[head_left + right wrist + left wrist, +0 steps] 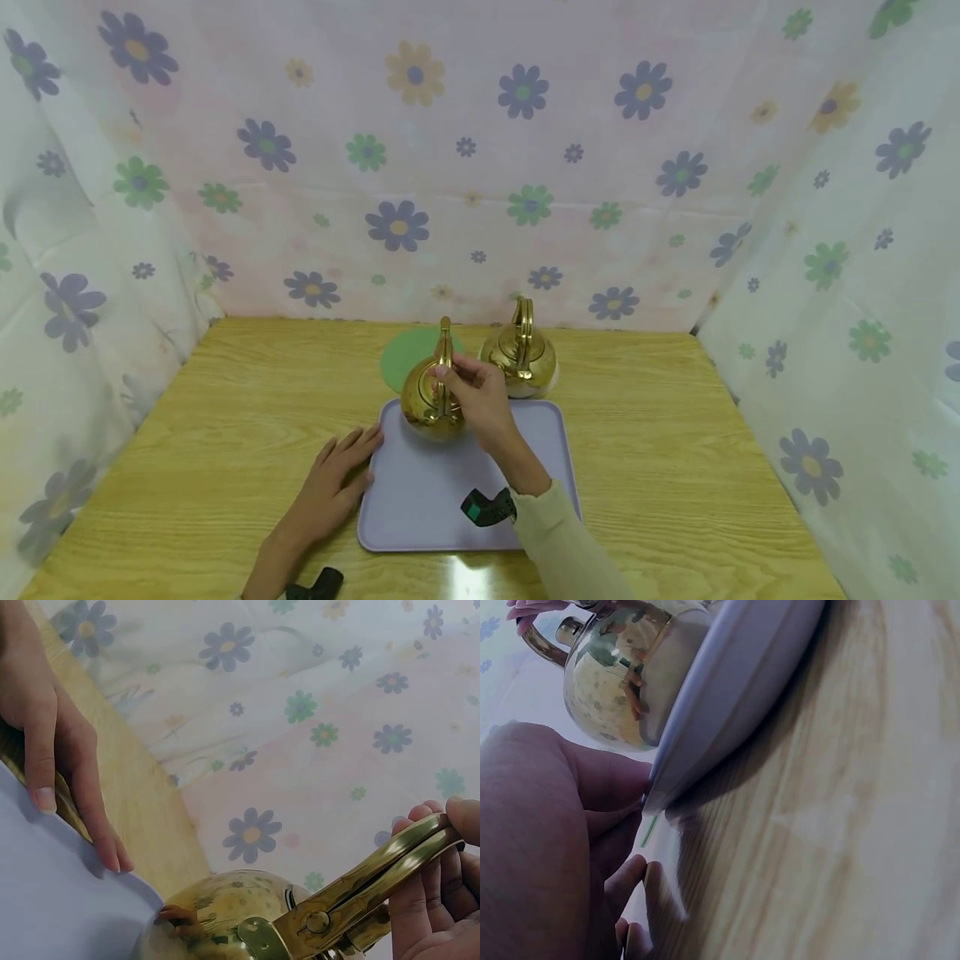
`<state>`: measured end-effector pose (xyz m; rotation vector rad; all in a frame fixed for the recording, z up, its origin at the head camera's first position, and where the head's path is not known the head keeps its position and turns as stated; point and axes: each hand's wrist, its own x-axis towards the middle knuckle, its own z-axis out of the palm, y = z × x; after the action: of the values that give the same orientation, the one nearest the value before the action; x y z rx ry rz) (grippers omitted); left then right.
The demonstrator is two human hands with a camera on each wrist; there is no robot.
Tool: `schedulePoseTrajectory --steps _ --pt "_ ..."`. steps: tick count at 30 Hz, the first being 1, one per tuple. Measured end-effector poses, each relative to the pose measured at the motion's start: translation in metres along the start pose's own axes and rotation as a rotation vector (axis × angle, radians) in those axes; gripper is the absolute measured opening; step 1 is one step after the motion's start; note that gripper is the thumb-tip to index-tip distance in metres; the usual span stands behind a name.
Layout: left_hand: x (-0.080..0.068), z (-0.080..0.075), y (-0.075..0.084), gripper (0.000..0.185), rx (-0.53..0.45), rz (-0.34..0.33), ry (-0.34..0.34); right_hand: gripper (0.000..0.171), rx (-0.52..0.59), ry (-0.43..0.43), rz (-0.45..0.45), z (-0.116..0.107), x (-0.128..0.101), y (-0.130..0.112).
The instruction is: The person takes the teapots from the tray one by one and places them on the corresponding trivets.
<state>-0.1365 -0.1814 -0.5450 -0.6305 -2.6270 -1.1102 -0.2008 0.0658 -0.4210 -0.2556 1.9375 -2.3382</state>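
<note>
My right hand (483, 400) grips the upright handle of a shiny gold kettle (417, 407). In the right wrist view, fingers and thumb close round the double-barred handle (382, 862). The kettle's round body is over the far left part of a pale purple tray (427, 504). My left hand (326, 492) lies at the tray's left edge, fingers extended and fingertips at the rim. Seen from the left wrist, thumb and fingers are right at the tray's edge (727, 697), with the kettle (611, 686) beyond it.
A second gold kettle (540, 371) stands behind the tray, to the right, on a whitish round base. Beside it lies a green round mat (397, 358), partly hidden by the held kettle. Flowered cloth (465, 167) hangs behind and on both sides of the wooden table (660, 467).
</note>
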Motion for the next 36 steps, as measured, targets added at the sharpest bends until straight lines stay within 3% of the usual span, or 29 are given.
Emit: schedulePoseTrajectory --steps 12,22,36 --pt "-0.001 0.0 0.0 0.051 0.0 -0.008 -0.005 0.034 0.029 0.014 0.015 0.0 0.008 0.0" --pt "0.0 -0.001 0.0 0.049 -0.004 -0.002 -0.007 0.038 -0.022 0.019 0.003 0.001 0.013 0.0" --pt "0.0 -0.001 0.0 0.049 -0.001 0.008 0.001 0.035 0.041 -0.026 -0.013 0.003 0.025 0.002"
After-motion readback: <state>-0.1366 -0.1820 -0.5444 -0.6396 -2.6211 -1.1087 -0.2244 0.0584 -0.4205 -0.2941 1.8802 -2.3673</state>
